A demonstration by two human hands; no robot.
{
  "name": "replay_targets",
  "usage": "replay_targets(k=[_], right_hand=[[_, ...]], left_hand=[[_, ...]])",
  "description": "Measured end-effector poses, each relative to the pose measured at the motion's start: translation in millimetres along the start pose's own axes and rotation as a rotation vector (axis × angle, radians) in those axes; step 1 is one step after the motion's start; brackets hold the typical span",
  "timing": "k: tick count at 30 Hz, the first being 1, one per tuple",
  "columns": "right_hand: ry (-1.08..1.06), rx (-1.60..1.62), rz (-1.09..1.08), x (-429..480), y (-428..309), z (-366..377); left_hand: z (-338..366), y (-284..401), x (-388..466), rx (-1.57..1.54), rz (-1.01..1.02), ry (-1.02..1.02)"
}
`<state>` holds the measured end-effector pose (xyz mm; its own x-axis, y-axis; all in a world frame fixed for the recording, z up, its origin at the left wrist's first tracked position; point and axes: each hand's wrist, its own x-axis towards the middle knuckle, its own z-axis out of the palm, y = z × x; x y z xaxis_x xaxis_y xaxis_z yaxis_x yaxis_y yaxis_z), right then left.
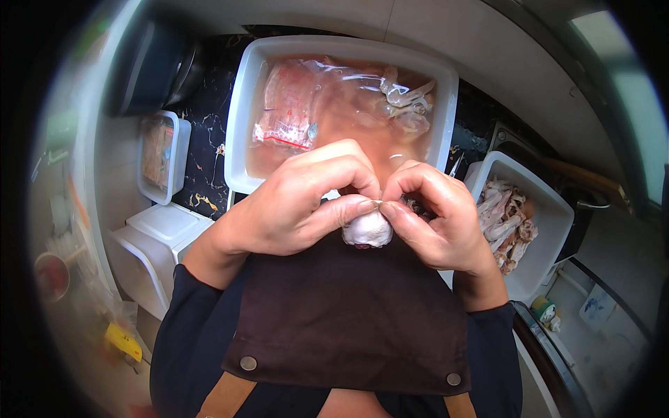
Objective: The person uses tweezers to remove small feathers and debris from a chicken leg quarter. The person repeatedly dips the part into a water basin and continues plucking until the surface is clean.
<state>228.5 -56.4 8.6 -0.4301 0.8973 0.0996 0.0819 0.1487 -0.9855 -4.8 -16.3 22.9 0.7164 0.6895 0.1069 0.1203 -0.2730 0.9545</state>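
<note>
My left hand (308, 198) and my right hand (434, 209) meet in front of my chest. Between them is a pale, rounded food piece (367, 229) with a small dark reddish-brown end at its bottom. Both thumbs and forefingers pinch its top edge, their tips almost touching. I cannot tell whether it is raw poultry or something else. Just beyond my hands stands a large white plastic tub (233, 125) of cloudy pinkish water. In it lie a clear plastic packet with red print (287, 112) and raw poultry pieces (410, 99).
A second white tub (554, 224) at right holds several raw poultry pieces (507, 219). At left, a small plastic container (180, 157) of brownish food stands on the black marbled counter (204, 130), near a white plastic bin (172, 224). A pointed metal tip (456, 164) shows beyond my right hand.
</note>
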Motion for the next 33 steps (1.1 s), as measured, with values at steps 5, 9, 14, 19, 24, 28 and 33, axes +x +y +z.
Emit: replay_targets(k=[5,9,14,19,24,28,33], right_hand=[[-0.042,-0.068,-0.039,1,-2,-3],[-0.072,-0.024,-0.043,1,-4,-5],[-0.054,-0.006,-0.038,-1,-6,-3],[-0.042,-0.053,-0.022,-3,-9,0],[-0.003,-0.026,-0.012,-4,-11,3],[0.031,-0.015,0.000,-4,-8,6],[0.021,0.049,0.005,-3,-6,4]], left_hand=[[1,1,-3,-0.068,-0.077,-0.022],[2,0,-4,-0.101,-0.049,-0.012],[3,3,-5,-0.093,-0.002,-0.008],[5,6,-6,-0.084,-0.040,0.008],[9,7,-7,-0.035,0.017,0.044],[12,3,-5,-0.011,0.055,0.066],[10,0,-4,-0.040,0.049,0.043]])
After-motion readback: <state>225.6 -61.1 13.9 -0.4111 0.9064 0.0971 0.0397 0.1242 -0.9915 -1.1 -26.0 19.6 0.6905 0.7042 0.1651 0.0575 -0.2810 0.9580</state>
